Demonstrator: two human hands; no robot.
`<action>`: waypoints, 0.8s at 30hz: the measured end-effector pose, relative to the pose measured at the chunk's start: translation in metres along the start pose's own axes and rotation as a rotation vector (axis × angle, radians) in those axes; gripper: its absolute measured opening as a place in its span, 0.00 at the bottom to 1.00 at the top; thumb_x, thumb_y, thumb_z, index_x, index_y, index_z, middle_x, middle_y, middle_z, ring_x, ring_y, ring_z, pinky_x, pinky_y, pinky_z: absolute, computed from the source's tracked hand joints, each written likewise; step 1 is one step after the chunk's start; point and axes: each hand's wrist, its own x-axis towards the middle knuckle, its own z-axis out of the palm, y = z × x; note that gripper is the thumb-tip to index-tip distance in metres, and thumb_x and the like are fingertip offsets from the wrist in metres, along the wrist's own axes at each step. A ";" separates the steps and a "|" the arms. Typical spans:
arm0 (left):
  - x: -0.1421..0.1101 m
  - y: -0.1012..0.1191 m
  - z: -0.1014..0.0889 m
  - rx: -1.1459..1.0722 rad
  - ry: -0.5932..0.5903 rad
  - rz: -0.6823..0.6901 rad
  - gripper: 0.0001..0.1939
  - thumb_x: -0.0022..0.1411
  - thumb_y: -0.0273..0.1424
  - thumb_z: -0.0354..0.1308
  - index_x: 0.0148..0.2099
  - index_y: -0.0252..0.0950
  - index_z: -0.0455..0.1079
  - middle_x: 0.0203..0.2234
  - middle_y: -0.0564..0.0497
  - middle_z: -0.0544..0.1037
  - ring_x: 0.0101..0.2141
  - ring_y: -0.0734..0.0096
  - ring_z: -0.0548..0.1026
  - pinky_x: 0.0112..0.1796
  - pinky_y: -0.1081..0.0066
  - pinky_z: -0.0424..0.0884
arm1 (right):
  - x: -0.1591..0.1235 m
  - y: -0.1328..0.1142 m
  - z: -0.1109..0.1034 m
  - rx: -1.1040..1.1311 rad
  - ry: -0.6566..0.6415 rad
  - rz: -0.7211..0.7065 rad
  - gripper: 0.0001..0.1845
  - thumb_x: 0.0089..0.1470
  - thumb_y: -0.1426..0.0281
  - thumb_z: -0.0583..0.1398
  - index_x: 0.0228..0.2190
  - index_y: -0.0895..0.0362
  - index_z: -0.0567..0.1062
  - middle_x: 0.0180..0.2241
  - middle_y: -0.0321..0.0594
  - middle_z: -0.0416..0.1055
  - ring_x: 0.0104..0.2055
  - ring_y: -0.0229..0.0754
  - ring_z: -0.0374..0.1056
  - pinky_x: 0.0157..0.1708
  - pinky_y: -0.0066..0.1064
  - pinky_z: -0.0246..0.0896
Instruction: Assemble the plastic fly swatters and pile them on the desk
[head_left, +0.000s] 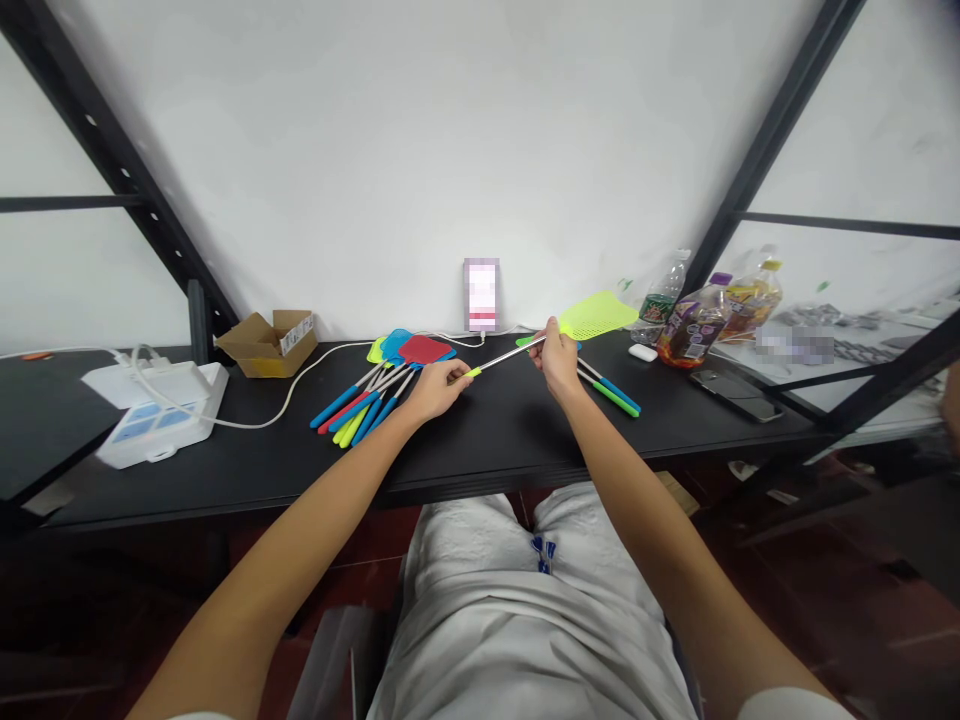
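Observation:
A yellow-green fly swatter (600, 315) is held between both hands above the black desk, its metal rod stretched out. My left hand (439, 388) grips the handle end, with most of the handle hidden in the fingers. Up by the swatter's head, my right hand (556, 358) pinches the rod. Left of my left hand lies a pile of fly swatters (427, 349) with red, blue and yellow-green heads and coloured handles. Under and beside my right hand are fly swatters with a blue handle (619, 394) and a green handle (611, 402); their heads are mostly covered.
A phone (481, 295) leans on the wall, with a white cable. An open cardboard box (271, 345) and a white plastic case (161, 415) stand left. Drink bottles (694, 320), a white earphone-like case (643, 353) and a dark phone (735, 394) are right. Black frame posts flank the desk.

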 end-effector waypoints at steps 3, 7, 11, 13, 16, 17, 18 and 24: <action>-0.001 0.004 0.001 -0.019 -0.012 0.013 0.13 0.60 0.40 0.57 0.38 0.36 0.74 0.28 0.50 0.79 0.29 0.69 0.75 0.32 0.71 0.71 | -0.004 -0.003 0.002 -0.017 -0.088 0.054 0.32 0.59 0.41 0.50 0.23 0.55 0.68 0.13 0.35 0.64 0.13 0.34 0.56 0.13 0.27 0.50; -0.002 0.007 0.001 -0.030 -0.006 0.020 0.12 0.60 0.39 0.57 0.38 0.36 0.74 0.28 0.51 0.79 0.29 0.70 0.75 0.32 0.71 0.70 | -0.012 -0.005 0.006 -0.066 -0.288 0.120 0.31 0.57 0.40 0.51 0.26 0.56 0.68 0.16 0.36 0.68 0.13 0.33 0.58 0.13 0.25 0.47; -0.003 0.008 0.000 -0.037 0.010 0.020 0.12 0.60 0.38 0.57 0.38 0.35 0.75 0.27 0.50 0.79 0.29 0.70 0.75 0.32 0.71 0.70 | -0.015 -0.002 0.009 -0.090 -0.385 0.168 0.31 0.56 0.39 0.52 0.30 0.55 0.68 0.16 0.34 0.69 0.13 0.32 0.58 0.12 0.23 0.44; -0.003 0.008 -0.001 -0.047 0.016 0.021 0.12 0.60 0.38 0.57 0.38 0.35 0.75 0.28 0.50 0.79 0.29 0.70 0.75 0.32 0.71 0.70 | -0.015 0.000 0.009 -0.085 -0.438 0.167 0.31 0.57 0.39 0.52 0.29 0.55 0.67 0.15 0.35 0.69 0.12 0.32 0.58 0.12 0.23 0.44; -0.003 0.010 -0.001 -0.051 0.026 0.018 0.11 0.60 0.37 0.57 0.38 0.35 0.74 0.28 0.50 0.79 0.29 0.70 0.75 0.32 0.71 0.70 | -0.015 0.002 0.010 -0.108 -0.529 0.147 0.33 0.58 0.40 0.50 0.26 0.57 0.69 0.15 0.37 0.69 0.12 0.32 0.58 0.11 0.23 0.44; -0.004 0.012 -0.001 -0.052 0.031 0.018 0.11 0.60 0.37 0.57 0.38 0.35 0.74 0.28 0.50 0.79 0.29 0.70 0.74 0.32 0.71 0.69 | -0.016 0.003 0.010 -0.123 -0.548 0.139 0.34 0.58 0.40 0.50 0.25 0.58 0.70 0.15 0.37 0.68 0.12 0.32 0.58 0.11 0.23 0.44; -0.004 0.013 -0.001 -0.052 0.039 0.018 0.11 0.60 0.37 0.57 0.38 0.35 0.74 0.29 0.50 0.79 0.29 0.71 0.74 0.32 0.71 0.69 | -0.016 0.004 0.011 -0.138 -0.562 0.130 0.34 0.58 0.40 0.50 0.25 0.58 0.70 0.15 0.37 0.68 0.12 0.32 0.58 0.11 0.24 0.45; -0.003 0.016 0.001 0.110 0.073 0.067 0.13 0.63 0.40 0.55 0.40 0.36 0.74 0.28 0.51 0.76 0.29 0.70 0.71 0.34 0.70 0.67 | -0.018 0.009 0.013 -0.234 -0.689 0.040 0.28 0.58 0.44 0.55 0.31 0.58 0.72 0.20 0.36 0.72 0.17 0.34 0.63 0.17 0.23 0.53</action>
